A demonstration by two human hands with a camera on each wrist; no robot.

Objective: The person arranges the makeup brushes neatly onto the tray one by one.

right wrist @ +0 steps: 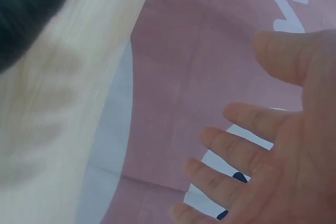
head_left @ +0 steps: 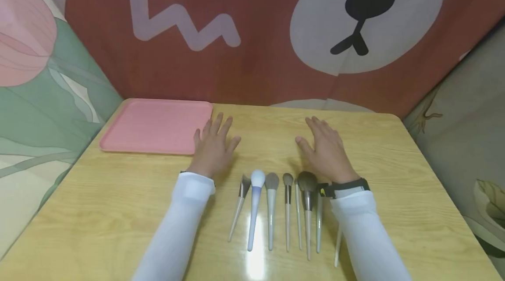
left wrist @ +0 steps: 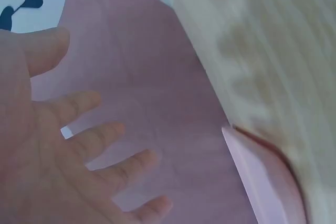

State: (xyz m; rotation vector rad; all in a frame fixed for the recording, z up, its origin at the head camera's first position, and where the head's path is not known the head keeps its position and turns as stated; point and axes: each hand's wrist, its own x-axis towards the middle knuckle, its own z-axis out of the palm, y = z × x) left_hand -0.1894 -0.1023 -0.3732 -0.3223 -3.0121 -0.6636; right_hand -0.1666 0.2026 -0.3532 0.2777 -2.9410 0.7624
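Observation:
My left hand (head_left: 213,147) hovers over the table beside the right edge of a pink tray (head_left: 158,125), fingers spread and holding nothing. My right hand (head_left: 326,151) is out flat to the right, palm down, also holding nothing. Between my forearms lies a row of makeup brushes, bristles pointing away from me. Among them are an angled brush (head_left: 239,206), a blue-handled brush with pale bristles (head_left: 254,211), a grey-bristled brush (head_left: 271,211) and a large dark fluffy brush (head_left: 307,211). The right sleeve partly hides the rightmost brush handle (head_left: 338,246).
The wood-grain table (head_left: 98,211) ends at a brown curtain (head_left: 256,75) with a cartoon bear face. Leaf-patterned cloth (head_left: 67,97) hangs on the left, and grey cloth (head_left: 465,140) on the right. A black band (head_left: 349,187) circles my right wrist.

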